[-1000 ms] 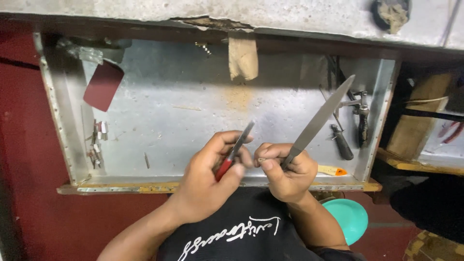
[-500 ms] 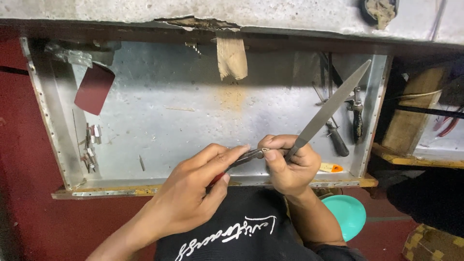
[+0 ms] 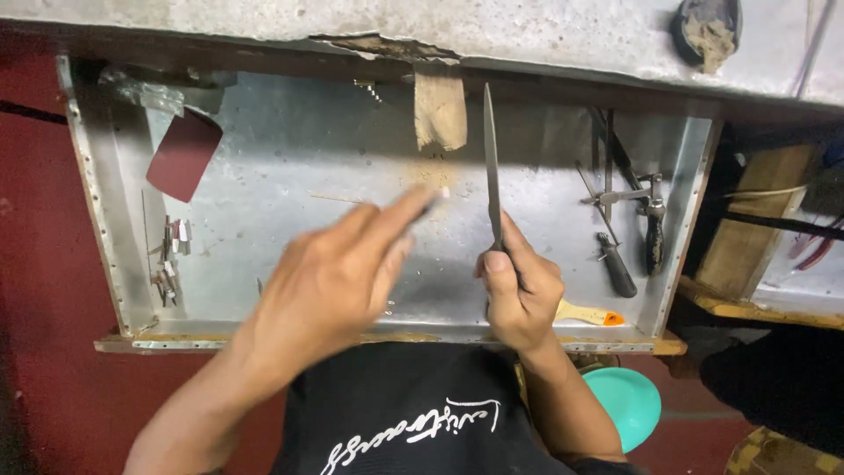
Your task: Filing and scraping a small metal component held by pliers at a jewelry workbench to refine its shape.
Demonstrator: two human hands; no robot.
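My right hand (image 3: 520,290) grips the lower end of a long, narrow metal file (image 3: 491,163) and holds it upright over the shallow metal tray (image 3: 290,202). My left hand (image 3: 338,281) is blurred by motion and stretches forward over the middle of the tray, fingers extended. A thin dark tip shows just past its fingertips. Whether the hand holds something is unclear through the blur. The two hands are apart, the left one to the left of the file.
A dark red sandpaper piece (image 3: 183,154) lies at the tray's back left, small metal bits (image 3: 171,255) along its left wall. A screwdriver (image 3: 615,264), pliers (image 3: 652,229) and an orange-tipped brush (image 3: 587,312) lie at the right. A teal bowl (image 3: 629,400) sits below.
My hands were together, working red-handled pliers against a small part by the file. They have separated: the left hand swept forward over the tray, and the file swung from slanted to upright.
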